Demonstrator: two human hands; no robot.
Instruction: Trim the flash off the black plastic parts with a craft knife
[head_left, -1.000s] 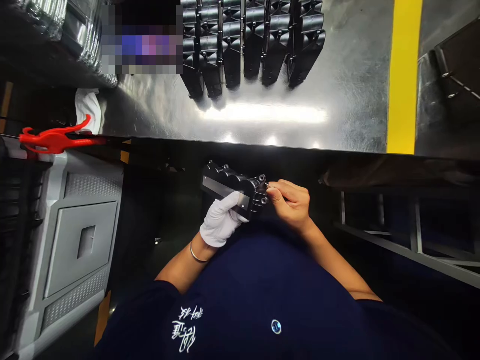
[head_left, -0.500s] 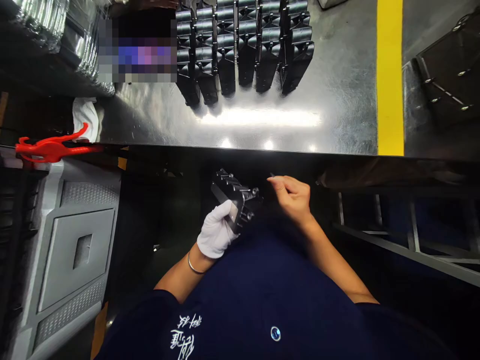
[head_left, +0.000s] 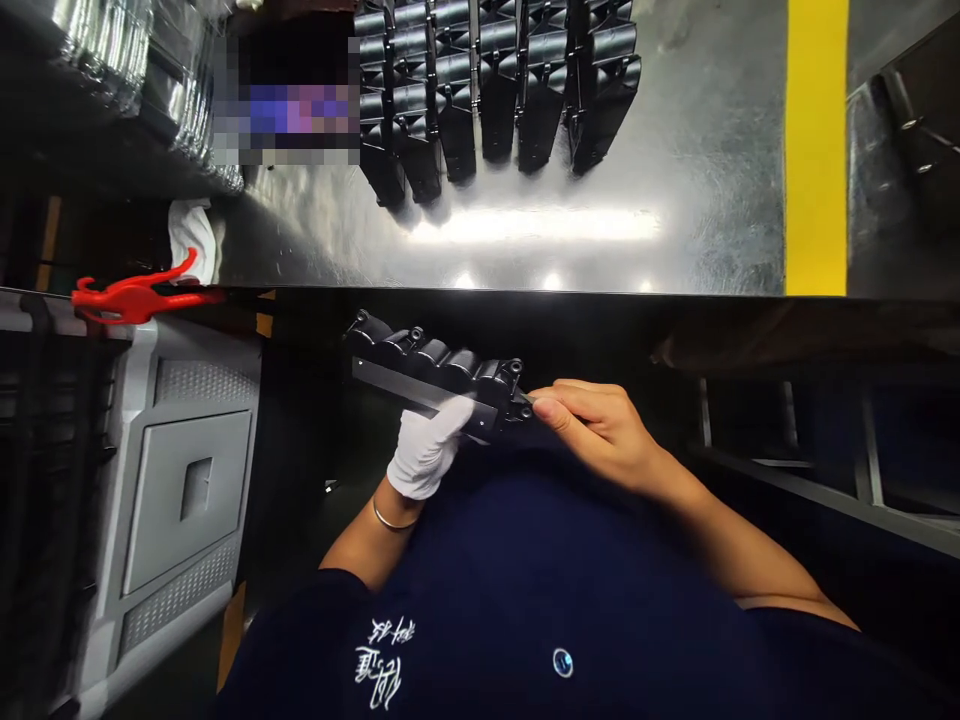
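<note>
My left hand [head_left: 427, 445], in a white glove, grips a black molded plastic part [head_left: 431, 375] near its right end. The part has a row of rounded humps, small ring-shaped screw bosses and a flat side strip. It is held in front of my body, below the table edge. My bare right hand [head_left: 600, 425] is closed in a pinch at the part's right end. Between its thumb and forefinger sits a small thin blade-like piece [head_left: 526, 398], touching or very close to the part; its kind is too small to make out.
On the metal table [head_left: 712, 220] stand several rows of similar black parts [head_left: 495, 90]. Yellow tape [head_left: 816, 150] crosses the table at right. A red plastic tool [head_left: 135, 298] and white cloth [head_left: 192, 240] lie at the left edge, above a grey crate [head_left: 187, 490]. Wrapped stacks [head_left: 112, 60] sit back left.
The black part has turned so its long side faces me and its far end points left. My right hand has come down to the part's right end. The view has shifted slightly.
</note>
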